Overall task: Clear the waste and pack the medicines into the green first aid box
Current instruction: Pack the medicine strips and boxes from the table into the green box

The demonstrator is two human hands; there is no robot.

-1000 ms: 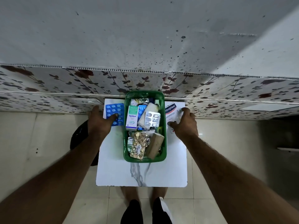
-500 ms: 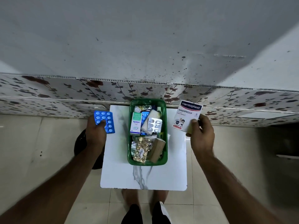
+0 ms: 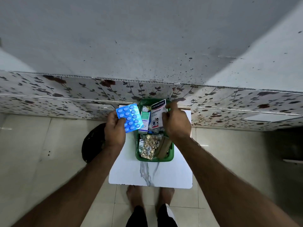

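Observation:
The green first aid box (image 3: pixel 139 157) stands on a small white marble-top table (image 3: pixel 150 176). It holds a white and green Optibex carton (image 3: pixel 144 122), a gold blister strip (image 3: pixel 149 146), a brown roll (image 3: pixel 161 149) and other packs. My left hand (image 3: pixel 114 130) grips a blue blister pack of tablets (image 3: pixel 129 117) just left of the box's far end. My right hand (image 3: pixel 176 122) holds a white Hansaplast plaster box (image 3: pixel 157 113) tilted over the box's far right part.
A dark round bin (image 3: pixel 92 142) sits on the tiled floor left of the table. A floral-patterned wall panel (image 3: pixel 65 95) runs just behind the table. My bare feet (image 3: pixel 134 195) stand at the table's near edge.
Both hands lifted their packs off the table and brought them inward. The plaster box moved from right of the green box to over it; the blue blister pack came up to its left rim.

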